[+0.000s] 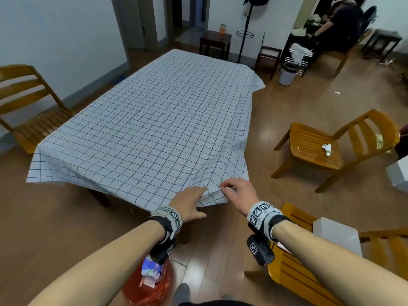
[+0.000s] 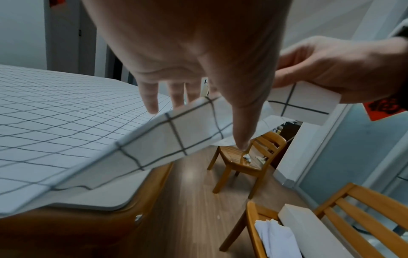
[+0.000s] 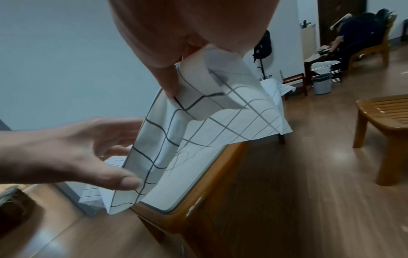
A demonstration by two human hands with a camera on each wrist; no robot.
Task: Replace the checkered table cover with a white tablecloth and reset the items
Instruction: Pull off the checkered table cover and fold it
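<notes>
The checkered table cover [image 1: 154, 120] lies spread over the wooden table [image 3: 198, 197]. My right hand [image 1: 225, 187] pinches its near right corner and holds it lifted off the table top, as the right wrist view shows [image 3: 176, 69]. Just to the left my left hand [image 1: 194, 200] has straight fingers over the raised cloth edge [image 2: 176, 136], thumb beneath and touching the hem [image 3: 130, 183]. A folded white cloth [image 2: 278, 239] lies on the near right chair beside a white box [image 2: 313, 232].
Wooden chairs stand left of the table [image 1: 28, 111], to the right [image 1: 320, 149] with a small white item on the seat, and close at my right [image 1: 298, 272]. A red bag [image 1: 150, 288] sits by my feet. A person [image 1: 344, 25] is far right.
</notes>
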